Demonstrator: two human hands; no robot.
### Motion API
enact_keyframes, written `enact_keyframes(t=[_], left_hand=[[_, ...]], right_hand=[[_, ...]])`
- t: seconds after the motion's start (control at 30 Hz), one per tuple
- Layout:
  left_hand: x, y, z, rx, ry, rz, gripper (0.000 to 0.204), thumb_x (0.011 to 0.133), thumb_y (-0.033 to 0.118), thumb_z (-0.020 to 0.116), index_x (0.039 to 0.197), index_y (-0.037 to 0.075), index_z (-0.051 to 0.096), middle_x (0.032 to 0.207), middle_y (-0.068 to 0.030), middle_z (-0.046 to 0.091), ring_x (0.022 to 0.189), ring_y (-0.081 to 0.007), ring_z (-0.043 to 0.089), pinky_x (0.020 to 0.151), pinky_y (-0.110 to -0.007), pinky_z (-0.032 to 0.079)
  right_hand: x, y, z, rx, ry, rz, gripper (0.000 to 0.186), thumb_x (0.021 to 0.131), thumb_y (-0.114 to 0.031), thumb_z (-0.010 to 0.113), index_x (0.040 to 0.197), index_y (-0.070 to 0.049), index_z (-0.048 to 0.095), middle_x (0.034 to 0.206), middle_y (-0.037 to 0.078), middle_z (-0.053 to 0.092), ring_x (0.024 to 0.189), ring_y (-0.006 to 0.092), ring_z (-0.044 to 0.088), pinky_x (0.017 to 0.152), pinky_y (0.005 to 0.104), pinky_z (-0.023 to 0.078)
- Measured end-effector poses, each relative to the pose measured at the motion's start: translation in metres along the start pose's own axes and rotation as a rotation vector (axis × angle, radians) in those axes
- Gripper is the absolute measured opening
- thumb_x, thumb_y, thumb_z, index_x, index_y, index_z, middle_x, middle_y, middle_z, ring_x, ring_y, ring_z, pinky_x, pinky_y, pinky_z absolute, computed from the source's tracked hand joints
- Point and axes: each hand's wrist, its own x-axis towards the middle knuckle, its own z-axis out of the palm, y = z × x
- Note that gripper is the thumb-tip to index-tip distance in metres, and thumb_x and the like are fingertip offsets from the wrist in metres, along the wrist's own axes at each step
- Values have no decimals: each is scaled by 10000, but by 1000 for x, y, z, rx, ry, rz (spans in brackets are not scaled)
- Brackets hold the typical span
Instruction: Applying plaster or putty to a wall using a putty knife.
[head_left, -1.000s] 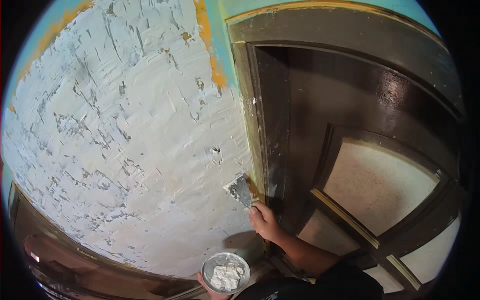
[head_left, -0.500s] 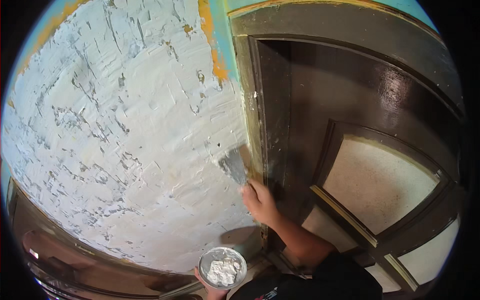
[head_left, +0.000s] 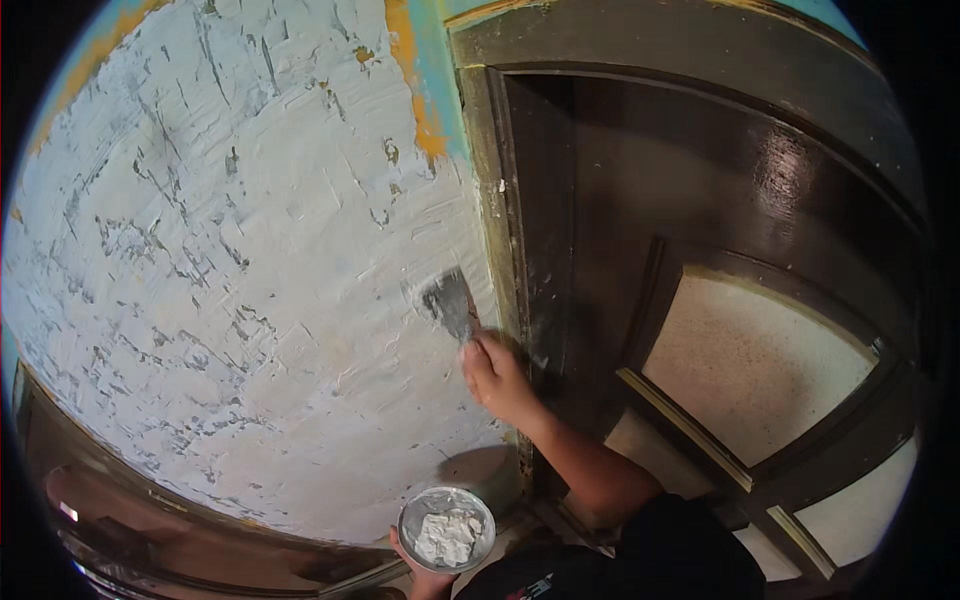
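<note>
My right hand (head_left: 497, 378) is closed on the handle of a putty knife (head_left: 449, 300), whose broad metal blade, smeared with white paste, is against the roughly coated white wall (head_left: 260, 270), just left of the door's frame. At the lower middle, my left hand (head_left: 425, 574) holds a round metal bowl (head_left: 407, 525) with a lump of white paste (head_left: 448, 535) in it.
On the right stand a dark brown door (head_left: 615, 170) with pale panels (head_left: 760, 360) and a scuffed frame (head_left: 495, 140). Turquoise and orange paint (head_left: 428, 130) shows along the coating's upper right edge. Dark brown woodwork (head_left: 170, 530) curves along the lower left.
My right hand and the knife have moved upward and leftward along the wall. The bowl in my left hand has shifted slightly. The view has shifted a little.
</note>
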Motion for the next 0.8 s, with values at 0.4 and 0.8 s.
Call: enact_keyframes(t=[0.4, 0.8], left_hand=[[2, -1, -8, -28, 8, -20, 912, 827, 780, 278, 1433, 109, 398, 1428, -159, 453, 1273, -397, 458, 1058, -576, 363], [-3, 4, 2, 109, 86, 54, 917, 813, 786, 321, 1419, 104, 420, 1402, -169, 476, 1243, -414, 478, 1035, -591, 381]], right_hand=[[-2, 15, 6, -118, 5, -90, 227, 1012, -205, 464, 832, -71, 499, 625, -55, 410, 525, 34, 378, 477, 231, 334], [6, -6, 4, -221, 37, -144, 234, 997, -159, 466, 797, -40, 486, 600, 21, 439, 550, 130, 437, 529, 315, 384]])
